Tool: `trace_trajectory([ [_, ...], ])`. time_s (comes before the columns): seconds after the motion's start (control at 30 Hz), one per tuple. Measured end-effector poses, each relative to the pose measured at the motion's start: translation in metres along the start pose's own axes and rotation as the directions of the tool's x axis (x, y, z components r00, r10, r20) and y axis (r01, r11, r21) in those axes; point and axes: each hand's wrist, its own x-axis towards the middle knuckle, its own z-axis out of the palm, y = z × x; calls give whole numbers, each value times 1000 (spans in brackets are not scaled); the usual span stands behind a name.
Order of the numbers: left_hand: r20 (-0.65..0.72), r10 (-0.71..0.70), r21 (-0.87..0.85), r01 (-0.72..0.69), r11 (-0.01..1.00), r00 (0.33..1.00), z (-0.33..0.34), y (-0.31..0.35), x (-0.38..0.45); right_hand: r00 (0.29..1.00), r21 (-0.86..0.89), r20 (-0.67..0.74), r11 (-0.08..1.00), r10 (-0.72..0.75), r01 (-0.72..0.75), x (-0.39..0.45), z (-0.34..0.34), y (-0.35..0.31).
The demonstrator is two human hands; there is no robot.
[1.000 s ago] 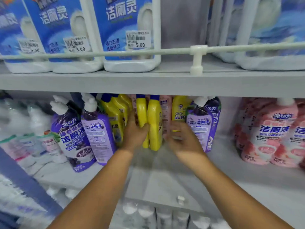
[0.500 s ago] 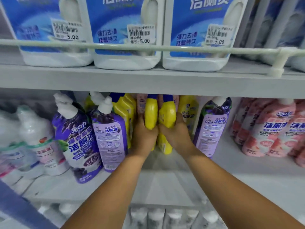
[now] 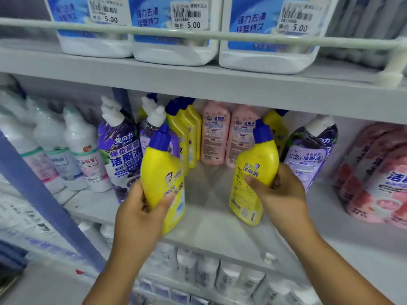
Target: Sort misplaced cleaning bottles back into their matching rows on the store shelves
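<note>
The upper grey metal shelf [image 3: 198, 84], at 12 o'clock, carries three large white jugs with blue labels [image 3: 174, 29], each behind the pale guard rail [image 3: 198, 36] that I judge keeps them from tipping forward. Each jug shows a price sticker reading 5.00.

The middle grey shelf [image 3: 209, 216] holds the rows I am sorting. At 3 o'clock stands a group of pink pouch-shaped bottles [image 3: 374, 177]; the count is unclear at the frame edge. At 9 o'clock stand at least three white bottles with pale labels [image 3: 81, 155]. At 10 o'clock are purple bottles with white angled caps [image 3: 120, 155]; I count at least three there, plus one more purple bottle [image 3: 308, 157] at 2 o'clock. At 12 o'clock two pink flat bottles [image 3: 215, 137] stand back-label outward at the rear of a cleared gap.

My left hand [image 3: 136, 219] holds one yellow plastic bottle with a blue cap [image 3: 161, 177], fingers wrapped round its lower body, thumb across the front. My right hand [image 3: 282, 192] holds a second yellow blue-capped bottle [image 3: 253, 172] the same way. Both are tilted, lifted forward of the row, and held apart.

Judgement: both belong with the yellow row [image 3: 187, 137] at 11 o'clock, at least three deep; one more yellow bottle [image 3: 277, 126] stands at 1 o'clock.
</note>
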Motion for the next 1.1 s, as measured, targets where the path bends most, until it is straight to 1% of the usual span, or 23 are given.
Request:
trace_trajectory([
  [0.07, -87, -3, 40, 6, 999, 996, -23, -5, 2, 1000, 73, -28, 997, -5, 7, -5, -11, 3],
  [0.13, -129, -20, 77, 30, 997, 991, -38, -13, 7, 998, 105, -60, 994, -9, 15, -13, -21, 7],
  [0.23, -174, -33, 91, 49, 995, 984, -42, -21, 12, 996, 86, -94, 996, -4, 12, -22, -36, 15],
  [0.33, -164, -1, 109, 19, 994, 986, -35, -21, 13, 990, 78, -139, 996, -23, 34, -30, -53, 15],
  [0.43, -125, 26, 157, -6, 988, 992, -29, -20, 17, 978, 72, -207, 996, -35, 51, -35, -69, 15],
  [0.47, -123, 40, 183, -17, 983, 992, -27, -19, 16, 973, 48, -229, 998, -38, 50, -36, -73, 15],
  [0.5, -156, 67, 216, -32, 976, 985, -27, -17, 13, 969, 21, -244, 999, -44, 50, -37, -76, 18],
  [0.53, -231, 138, 262, -75, 962, 963, -25, -14, 8, 966, 4, -255, 999, -40, 43, -37, -78, 20],
  [0.57, -318, 249, 311, -147, 939, 915, -22, -9, 0, 964, -7, -264, 999, -38, 38, -36, -81, 25],
  [0.6, -371, 395, 378, -252, 891, 841, -17, -4, -8, 962, -12, -269, 999, -36, 34, -35, -82, 27],
  [0.63, -360, 521, 427, -360, 829, 773, -10, 2, -16, 962, -18, -270, 999, -38, 34, -33, -84, 30],
  [0.67, -301, 596, 415, -460, 785, 745, 0, 8, -21, 963, -21, -267, 999, -42, 37, -31, -85, 31],
  [0.7, -219, 617, 357, -526, 772, 756, 13, 12, -23, 964, -37, -261, 999, -48, 39, -29, -86, 31],
  [0.73, -131, 601, 285, -551, 784, 788, 26, 16, -20, 967, -55, -251, 998, -51, 38, -28, -87, 31],
  [0.77, -54, 559, 214, -537, 816, 828, 42, 21, -15, 969, -64, -241, 997, -53, 38, -27, -87, 30],
  [0.8, -3, 491, 143, -485, 862, 871, 57, 23, -7, 971, -63, -235, 997, -50, 36, -26, -87, 30],
  [0.83, 27, 403, 67, -404, 912, 915, 72, 25, 2, 973, -62, -228, 998, -45, 31, -26, -87, 31],
  [0.87, 35, 322, -5, -322, 947, 946, 86, 26, 13, 973, -60, -230, 998, -32, 18, -27, -87, 32],
  [0.9, 26, 272, -55, -271, 961, 962, 99, 25, 26, 968, -52, -251, 999, -18, 5, -31, -86, 33],
  [0.93, 18, 250, -78, -248, 965, 968, 112, 25, 42, 955, -50, -294, 999, -28, 14, -36, -87, 33],
  [0.97, 22, 231, -76, -229, 971, 973, 122, 28, 58, 933, -64, -353, 997, -69, 49, -43, -87, 31],
  [1.03, 20, 221, -20, -221, 975, 975, 140, 35, 90, 869, -141, -439, 973, -229, 185, -56, -86, 22],
  [1.1, -5, 255, 56, -254, 966, 967, 155, 43, 121, 819, -222, -425, 921, -387, 320, -64, -83, 10],
])
